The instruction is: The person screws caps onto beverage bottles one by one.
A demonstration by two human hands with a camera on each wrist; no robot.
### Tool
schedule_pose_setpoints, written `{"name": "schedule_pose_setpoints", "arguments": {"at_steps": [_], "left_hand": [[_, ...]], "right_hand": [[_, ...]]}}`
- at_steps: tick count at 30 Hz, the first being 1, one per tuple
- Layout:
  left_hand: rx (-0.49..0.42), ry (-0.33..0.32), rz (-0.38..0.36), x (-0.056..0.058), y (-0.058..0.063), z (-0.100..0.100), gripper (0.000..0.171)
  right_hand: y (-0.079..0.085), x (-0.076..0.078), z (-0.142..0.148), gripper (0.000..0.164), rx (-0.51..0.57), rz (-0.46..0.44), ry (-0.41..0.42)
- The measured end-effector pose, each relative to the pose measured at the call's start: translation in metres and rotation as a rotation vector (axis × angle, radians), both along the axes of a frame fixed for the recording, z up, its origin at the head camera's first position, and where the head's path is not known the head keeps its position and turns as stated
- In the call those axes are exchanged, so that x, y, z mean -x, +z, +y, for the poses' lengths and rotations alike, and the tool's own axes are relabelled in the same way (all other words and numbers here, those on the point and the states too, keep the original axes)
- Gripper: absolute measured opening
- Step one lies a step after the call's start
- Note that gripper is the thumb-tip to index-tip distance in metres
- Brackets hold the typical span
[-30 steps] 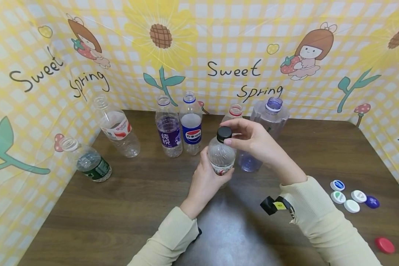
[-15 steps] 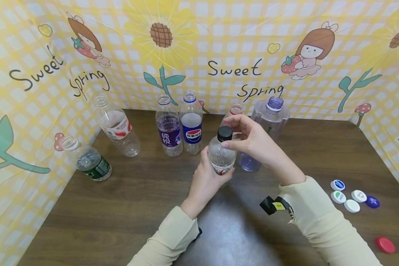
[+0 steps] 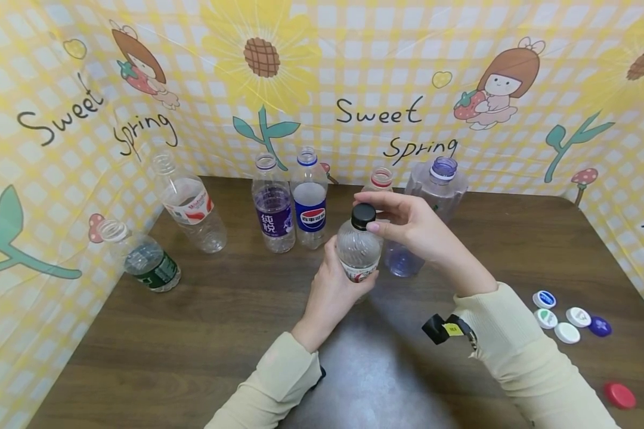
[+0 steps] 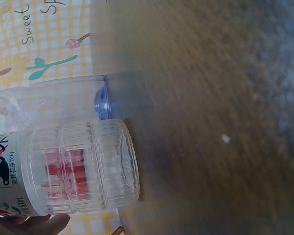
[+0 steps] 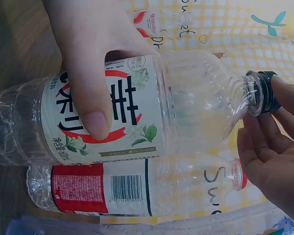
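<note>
In the head view a clear plastic bottle (image 3: 356,247) with a white label stands upright at mid-table. My left hand (image 3: 330,292) grips it round the label, and the thumb lies across the label in the right wrist view. A black bottle cap (image 3: 363,215) sits on its neck. My right hand (image 3: 415,229) pinches this cap, thumb at the near side and fingers behind. Seen from the right wrist, those fingers (image 5: 262,137) curl beside the neck. In the left wrist view the ribbed bottle base (image 4: 112,166) is close to the tabletop.
Behind the hands stand an uncapped red-ringed bottle (image 3: 381,177) and a large purple-tinted bottle (image 3: 442,187). A purple-label bottle (image 3: 273,217), a Pepsi bottle (image 3: 309,211), a red-and-white-label bottle (image 3: 190,208) and a green-label bottle (image 3: 150,262) stand leftward. Several loose caps (image 3: 567,332) and a red cap (image 3: 619,395) lie right.
My right fingers lifted off the far side of the black cap half a second ago and are back at it now. The left hand and the bottle have stayed in place.
</note>
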State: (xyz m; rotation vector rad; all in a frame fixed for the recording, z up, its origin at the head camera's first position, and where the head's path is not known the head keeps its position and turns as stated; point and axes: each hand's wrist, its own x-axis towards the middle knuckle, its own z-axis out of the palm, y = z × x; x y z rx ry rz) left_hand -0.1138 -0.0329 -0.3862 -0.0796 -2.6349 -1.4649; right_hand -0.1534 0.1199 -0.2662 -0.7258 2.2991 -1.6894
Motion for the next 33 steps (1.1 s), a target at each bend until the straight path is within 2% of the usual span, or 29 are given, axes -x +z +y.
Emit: {"name": "schedule_pose_setpoints", "arguments": {"at_steps": [9,22,28,33], "left_hand": [[0.008,0.003,0.007,-0.001,0.001,0.0,0.087],[0.0,-0.004,-0.002,-0.001,0.002,0.0,0.087],[0.003,0.006,-0.006,-0.001,0.001,0.0,0.087],[0.004,0.005,-0.021,-0.001,0.001,0.0,0.088]], "right_hand": [[-0.004,0.001,-0.003,0.041,-0.035,0.036,-0.055],[-0.004,0.001,-0.011,0.042,-0.042,0.006,-0.136],[-0.003,0.0,-0.005,0.046,-0.071,0.034,-0.089],[-0.003,-0.001,0.002,0.044,-0.026,0.005,-0.028]]}}
